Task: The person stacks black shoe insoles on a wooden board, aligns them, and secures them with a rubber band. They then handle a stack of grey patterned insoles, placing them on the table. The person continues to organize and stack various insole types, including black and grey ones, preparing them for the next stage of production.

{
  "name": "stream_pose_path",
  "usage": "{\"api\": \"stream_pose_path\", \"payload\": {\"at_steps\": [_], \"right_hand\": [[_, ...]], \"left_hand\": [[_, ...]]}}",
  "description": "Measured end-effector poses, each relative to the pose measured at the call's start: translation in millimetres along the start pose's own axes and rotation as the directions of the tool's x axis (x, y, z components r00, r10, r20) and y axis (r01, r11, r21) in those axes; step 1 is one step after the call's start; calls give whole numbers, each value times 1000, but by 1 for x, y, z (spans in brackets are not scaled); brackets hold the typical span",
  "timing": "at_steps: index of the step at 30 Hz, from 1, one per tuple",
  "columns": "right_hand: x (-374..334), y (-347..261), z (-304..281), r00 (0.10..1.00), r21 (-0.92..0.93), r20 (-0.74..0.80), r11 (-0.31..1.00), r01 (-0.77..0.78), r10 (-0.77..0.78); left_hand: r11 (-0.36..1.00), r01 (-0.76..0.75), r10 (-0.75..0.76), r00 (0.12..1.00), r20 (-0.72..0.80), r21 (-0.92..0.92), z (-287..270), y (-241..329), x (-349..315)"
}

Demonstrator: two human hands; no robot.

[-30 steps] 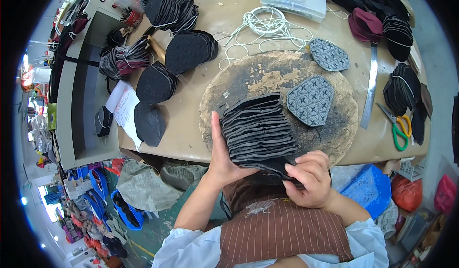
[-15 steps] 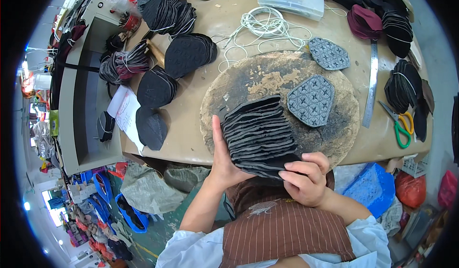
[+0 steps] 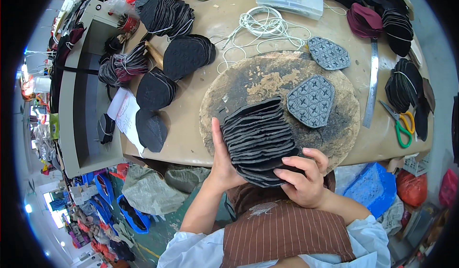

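A thick stack of black fabric pieces (image 3: pixel 260 136), fanned into many layers, is tilted over the near part of a round worn chopping block (image 3: pixel 229 86). My left hand (image 3: pixel 224 165) grips its left side, thumb pointing up along the layers and the other fingers hidden behind or under it. At the near right corner, my right hand (image 3: pixel 306 177) has its bent fingertips on the nearest layers, its thumb mostly hidden. Just right of the stack, a grey patterned pad (image 3: pixel 311 100) lies on the block. A second patterned pad (image 3: pixel 329 53) rests at the block's far right edge.
Tangled white cord (image 3: pixel 265 26) and a clear plastic box (image 3: pixel 289 2) lie behind the block. To the right are a steel ruler (image 3: pixel 370 86) and scissors (image 3: pixel 401 124). Black stacks (image 3: pixel 189 55) and a paper sheet (image 3: pixel 128 117) lie to the left.
The near end of the stack has come slightly closer to me and its nearest layers spread more. My right fingers have shifted a little along the near edge; my left hand keeps its grip.
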State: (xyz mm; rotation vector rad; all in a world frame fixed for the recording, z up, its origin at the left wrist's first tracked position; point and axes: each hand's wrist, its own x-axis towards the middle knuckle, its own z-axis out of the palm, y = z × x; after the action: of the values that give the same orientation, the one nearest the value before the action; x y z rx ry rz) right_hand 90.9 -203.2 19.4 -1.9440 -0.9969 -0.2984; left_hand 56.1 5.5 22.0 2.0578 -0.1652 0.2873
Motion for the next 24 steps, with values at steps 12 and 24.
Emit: {"api": "stream_pose_path", "payload": {"at_steps": [12, 24], "right_hand": [[7, 1, 2, 1000, 153, 0, 988, -18, 18], [13, -6, 0, 994, 30, 89, 997, -65, 62]], "left_hand": [[1000, 4, -4, 1000, -5, 8, 1, -2, -2], [999, 33, -33, 999, -2, -3, 1, -2, -3]]}}
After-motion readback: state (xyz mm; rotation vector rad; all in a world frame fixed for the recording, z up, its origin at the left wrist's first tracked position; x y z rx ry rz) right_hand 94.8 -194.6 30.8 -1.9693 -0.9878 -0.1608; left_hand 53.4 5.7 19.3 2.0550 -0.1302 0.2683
